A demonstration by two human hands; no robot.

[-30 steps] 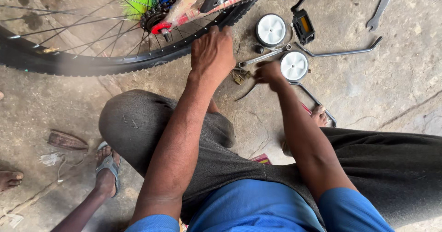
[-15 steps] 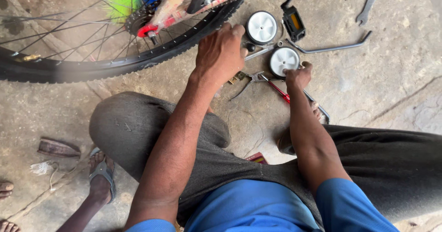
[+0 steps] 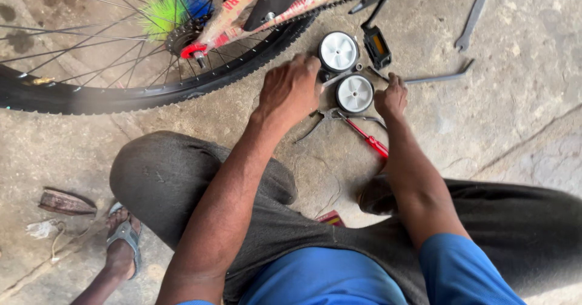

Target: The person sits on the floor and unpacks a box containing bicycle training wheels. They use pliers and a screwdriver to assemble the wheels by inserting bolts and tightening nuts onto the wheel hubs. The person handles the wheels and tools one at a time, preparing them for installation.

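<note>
Two small white wheels lie on the concrete floor [image 3: 521, 129] just below a bicycle's rear wheel [image 3: 121, 93], and both of the person's hands are at them. The upper white wheel [image 3: 338, 51] and the lower white wheel [image 3: 354, 93] sit close together, joined by a grey metal bracket [image 3: 339, 76] that runs between them.

The left hand [image 3: 291, 90] rests palm down just left of the pair, its fingers curled over the bracket's near end and the rim of the lower wheel; how firmly it grips cannot be told, since the fingertips are hidden. The right hand [image 3: 391, 98] is loosely closed at the right edge of the lower wheel, its fingers bent toward the floor; whether it holds anything there cannot be told.

A pair of pliers [image 3: 324, 120] lies on the floor below the lower wheel, and a screwdriver with a red handle [image 3: 367, 138] lies beside them, slanting toward the right forearm. A black pedal with an orange reflector [image 3: 376, 46] lies just right of the upper wheel. A long grey metal bar [image 3: 439, 78] lies beyond the right hand, and a spanner [image 3: 473, 14] lies farther off near the top edge.

The person squats in grey trousers and a blue shirt. At the lower left another person's foot in a grey sandal [image 3: 124, 238] stands on the floor.
</note>
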